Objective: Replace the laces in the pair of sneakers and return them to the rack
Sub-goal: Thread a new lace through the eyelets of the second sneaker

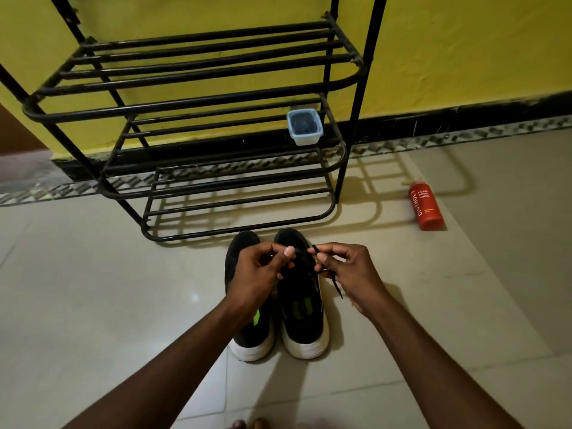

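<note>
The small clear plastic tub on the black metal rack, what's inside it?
The small clear plastic tub on the black metal rack holds a dark mass; what it is cannot be told, and it covers the tub's floor.

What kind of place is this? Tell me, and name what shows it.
Probably a room in a home: a black metal shoe rack against a yellow wall, sneakers on the tiled floor before it, and a red body wash bottle lying nearby.

Left hand (257, 270) and right hand (346, 267) pinch a black lace (335, 287) over the right sneaker (301, 301)
</note>
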